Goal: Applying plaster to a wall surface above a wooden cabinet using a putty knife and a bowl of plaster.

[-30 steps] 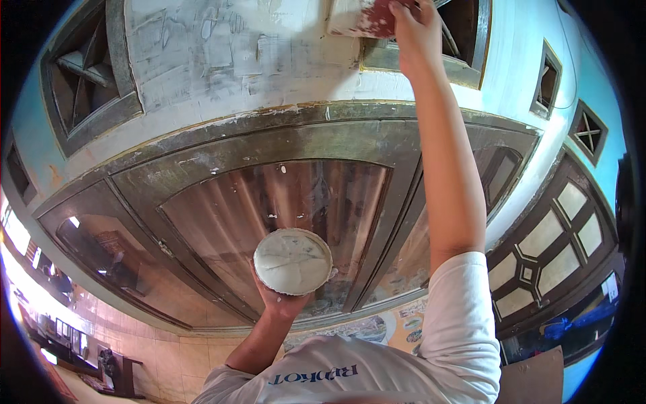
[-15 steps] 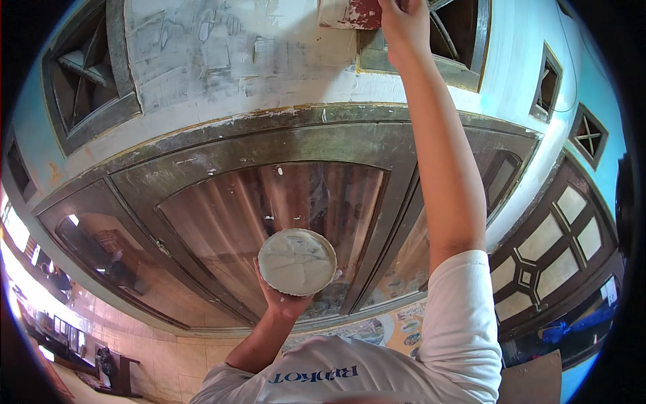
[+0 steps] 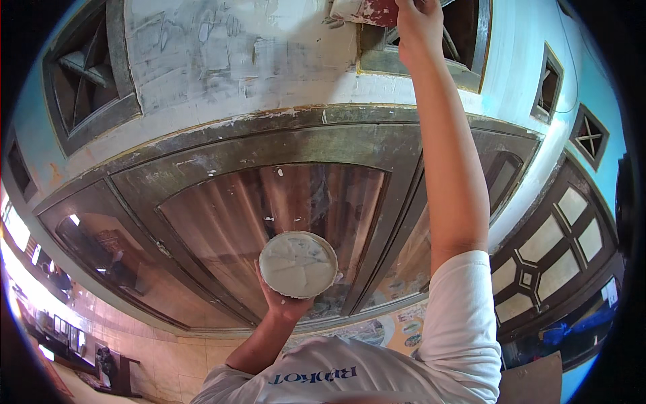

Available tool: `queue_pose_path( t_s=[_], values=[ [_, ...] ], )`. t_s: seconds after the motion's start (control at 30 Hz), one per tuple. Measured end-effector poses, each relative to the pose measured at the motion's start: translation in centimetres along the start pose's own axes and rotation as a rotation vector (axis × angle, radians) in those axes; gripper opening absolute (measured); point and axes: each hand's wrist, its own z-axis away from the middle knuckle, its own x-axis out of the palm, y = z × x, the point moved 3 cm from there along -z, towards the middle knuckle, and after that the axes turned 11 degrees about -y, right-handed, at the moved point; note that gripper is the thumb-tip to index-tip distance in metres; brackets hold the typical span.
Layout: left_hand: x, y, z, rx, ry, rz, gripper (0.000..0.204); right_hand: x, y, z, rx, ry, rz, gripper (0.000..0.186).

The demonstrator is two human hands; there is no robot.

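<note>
My right hand (image 3: 420,23) is raised to the top edge of the view, gripping a dark red flat scraper (image 3: 377,12) smeared with white putty. The blade lies at the patchy white-grey wall (image 3: 222,54), beside a dark-framed lattice opening (image 3: 461,30). My left hand (image 3: 282,299) holds up a round container of pale putty (image 3: 298,264) from underneath, low in front of a wooden window (image 3: 249,145) with glass and brownish curtains behind it.
A second lattice opening (image 3: 87,81) sits at the left. A dark door with pale panes (image 3: 548,236) and light blue wall (image 3: 602,108) are at the right. Furniture (image 3: 108,370) stands on tiled floor (image 3: 168,357) at lower left; a brown board (image 3: 535,380) is at lower right.
The scraper in my right hand moved left and up, then back a little to the right. My left hand and the container shifted slightly right.
</note>
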Motion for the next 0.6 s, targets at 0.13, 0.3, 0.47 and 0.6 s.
queue_pose_path(
  t_s=[0.13,0.3,0.47,0.6],
  values=[
    [0.6,0.0,0.4,0.045,0.058,-0.222,0.076,0.8,-0.3,0.3,-0.021,-0.078,0.084,0.027],
    [0.2,0.4,0.2,0.003,-0.021,0.081,0.077,1.2,-1.6,0.9,0.055,-0.023,0.032,0.028],
    [0.6,-0.1,0.1,-0.005,-0.067,0.162,0.077,0.3,-0.6,-0.3,-0.080,-0.033,0.124,0.029],
    [-0.1,0.2,0.3,0.031,0.029,-0.029,0.078,1.9,-2.4,1.0,0.038,-0.061,0.185,0.029]
  ],
)
